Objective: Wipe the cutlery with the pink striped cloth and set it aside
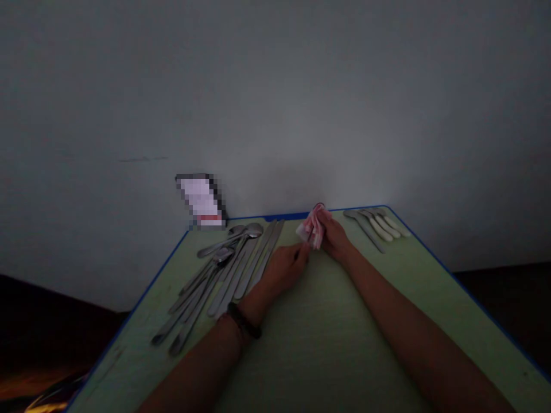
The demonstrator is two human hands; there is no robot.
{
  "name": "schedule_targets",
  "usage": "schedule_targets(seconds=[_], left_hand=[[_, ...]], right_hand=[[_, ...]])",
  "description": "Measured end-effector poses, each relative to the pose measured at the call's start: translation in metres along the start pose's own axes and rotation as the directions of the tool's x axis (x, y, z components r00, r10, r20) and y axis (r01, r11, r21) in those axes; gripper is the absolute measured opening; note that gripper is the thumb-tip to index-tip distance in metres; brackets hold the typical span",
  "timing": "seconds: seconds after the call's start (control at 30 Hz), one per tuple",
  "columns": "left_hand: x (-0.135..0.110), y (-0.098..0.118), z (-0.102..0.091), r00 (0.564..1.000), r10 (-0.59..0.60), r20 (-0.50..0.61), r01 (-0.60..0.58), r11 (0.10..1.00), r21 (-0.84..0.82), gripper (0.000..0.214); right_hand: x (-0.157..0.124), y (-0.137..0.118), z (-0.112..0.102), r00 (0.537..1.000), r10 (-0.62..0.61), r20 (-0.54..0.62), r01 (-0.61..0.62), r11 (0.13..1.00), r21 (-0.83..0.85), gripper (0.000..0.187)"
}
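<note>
My right hand (337, 236) is closed on a pink and white cloth (316, 225) near the back of the table. The cloth is wrapped around the upper part of a piece of cutlery, apparently a spoon (319, 205), whose rounded tip peeks out on top. Lower down, my left hand (289, 265) pinches its thin handle; most of the spoon is hidden. To the left of that hand lie several metal knives (247, 267) side by side and a loose pile of metal spoons (222, 256).
On the right of the green, blue-edged table (327, 344) lie several white-handled utensils (381, 227) and a metal one (365, 230). A phone-like device (200, 201), blurred out, leans on the wall (275, 115) at the back left.
</note>
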State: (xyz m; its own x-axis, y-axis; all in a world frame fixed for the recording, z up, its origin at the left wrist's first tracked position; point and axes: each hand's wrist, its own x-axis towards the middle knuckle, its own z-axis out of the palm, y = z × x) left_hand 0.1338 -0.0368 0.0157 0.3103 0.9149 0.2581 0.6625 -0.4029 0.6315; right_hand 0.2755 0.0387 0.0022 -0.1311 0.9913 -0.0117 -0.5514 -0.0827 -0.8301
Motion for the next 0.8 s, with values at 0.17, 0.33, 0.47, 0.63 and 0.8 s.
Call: schedule_targets(seconds=[0.17,0.33,0.47,0.63,0.8], left_hand=[[0.005,-0.005,-0.003,0.970,-0.100,-0.220,0.087,0.994,-0.066,0.029],[0.018,-0.015,-0.020,0.956,-0.143,-0.255,0.109,0.984,-0.140,0.023],[0.022,-0.021,-0.033,0.992,-0.086,-0.094,0.082,0.995,-0.049,0.027],[0.020,-0.024,-0.045,0.998,-0.003,0.063,0.002,1.000,0.017,0.040],[0.020,-0.022,-0.057,0.999,-0.026,0.035,0.022,0.994,0.108,0.044]], right_hand=[[-0.005,-0.002,0.001,1.000,-0.006,-0.022,0.003,0.990,-0.139,0.037],[-0.013,-0.003,0.004,0.973,0.034,0.226,0.073,0.891,-0.447,0.041],[-0.015,-0.002,0.005,0.929,0.093,0.358,0.116,0.846,-0.521,0.041],[-0.015,0.000,0.007,0.884,0.192,0.426,0.104,0.809,-0.579,0.040],[-0.018,-0.002,0.012,0.859,0.244,0.451,0.139,0.736,-0.663,0.039]])
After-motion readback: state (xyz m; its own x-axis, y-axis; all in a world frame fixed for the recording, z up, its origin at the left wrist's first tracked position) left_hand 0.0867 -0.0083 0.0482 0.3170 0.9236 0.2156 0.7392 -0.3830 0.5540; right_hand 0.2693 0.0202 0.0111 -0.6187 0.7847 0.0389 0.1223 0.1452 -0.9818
